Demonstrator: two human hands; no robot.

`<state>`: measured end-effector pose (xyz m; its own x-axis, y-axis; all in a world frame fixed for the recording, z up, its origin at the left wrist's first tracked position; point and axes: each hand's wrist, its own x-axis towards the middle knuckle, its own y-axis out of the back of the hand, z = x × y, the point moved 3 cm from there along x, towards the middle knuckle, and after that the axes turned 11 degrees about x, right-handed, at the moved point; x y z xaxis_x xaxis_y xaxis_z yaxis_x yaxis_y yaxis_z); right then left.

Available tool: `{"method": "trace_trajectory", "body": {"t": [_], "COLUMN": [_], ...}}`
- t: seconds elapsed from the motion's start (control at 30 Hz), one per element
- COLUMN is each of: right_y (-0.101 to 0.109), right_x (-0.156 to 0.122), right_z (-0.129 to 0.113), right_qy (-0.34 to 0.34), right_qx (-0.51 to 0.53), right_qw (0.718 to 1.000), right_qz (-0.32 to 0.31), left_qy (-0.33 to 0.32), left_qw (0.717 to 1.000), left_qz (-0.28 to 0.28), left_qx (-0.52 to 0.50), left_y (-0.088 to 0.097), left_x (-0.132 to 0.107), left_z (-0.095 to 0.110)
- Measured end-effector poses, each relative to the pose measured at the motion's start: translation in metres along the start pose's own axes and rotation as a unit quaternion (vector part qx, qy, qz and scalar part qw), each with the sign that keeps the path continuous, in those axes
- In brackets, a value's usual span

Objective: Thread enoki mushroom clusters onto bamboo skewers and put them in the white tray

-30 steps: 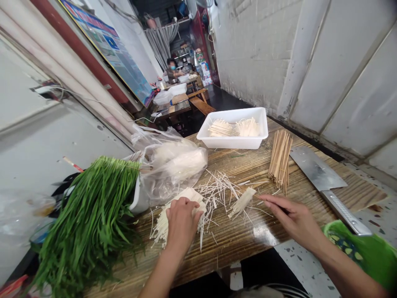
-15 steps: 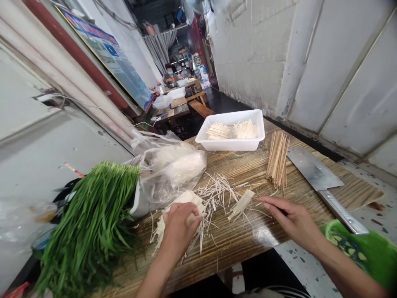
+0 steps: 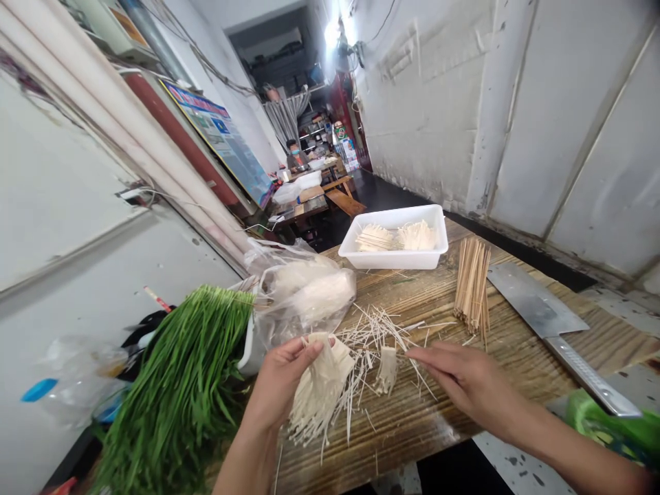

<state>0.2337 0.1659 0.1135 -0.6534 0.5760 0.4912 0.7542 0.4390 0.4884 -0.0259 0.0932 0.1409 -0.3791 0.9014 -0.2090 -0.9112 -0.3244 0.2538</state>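
My left hand (image 3: 281,381) is closed on a bundle of pale enoki mushrooms (image 3: 320,388), lifted off the wooden board (image 3: 412,419) with the strands hanging down. My right hand (image 3: 458,381) reaches in from the right with its fingers pinched together near a small clump of enoki (image 3: 386,368) and a thin skewer; what it grips is hard to make out. Loose enoki strands (image 3: 374,330) lie scattered between the two hands.
A big bunch of green chives (image 3: 180,392) lies at the left beside a plastic bag of enoki (image 3: 304,292). A white tray (image 3: 394,258) holds skewered enoki at the back. Bamboo skewers (image 3: 471,282) and a cleaver (image 3: 546,323) lie at the right. A person sits far down the alley.
My left hand has lifted the enoki bundle off the board and turned it up. My right hand has slid left toward the small clump. The camera tilted upward.
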Motion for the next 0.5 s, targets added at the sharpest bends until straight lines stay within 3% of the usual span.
{"method": "trace_trajectory", "body": {"t": [0.17, 0.33, 0.5], "right_y": [-0.005, -0.006, -0.007], "right_x": [0.012, 0.018, 0.020], "right_z": [-0.005, -0.004, -0.002], "right_qy": [0.033, 0.027, 0.014], "right_qx": [-0.066, -0.097, -0.101], "right_qw": [0.997, 0.995, 0.995], "right_qz": [-0.006, -0.010, -0.023], "left_qy": [0.025, 0.080, 0.087], "left_qw": [0.998, 0.989, 0.986], "left_qz": [-0.034, -0.063, -0.070], "left_qx": [-0.055, -0.109, -0.122], "left_y": [-0.004, -0.006, -0.013], "left_x": [0.004, 0.005, 0.002], "left_z": [0.007, -0.002, -0.002]}}
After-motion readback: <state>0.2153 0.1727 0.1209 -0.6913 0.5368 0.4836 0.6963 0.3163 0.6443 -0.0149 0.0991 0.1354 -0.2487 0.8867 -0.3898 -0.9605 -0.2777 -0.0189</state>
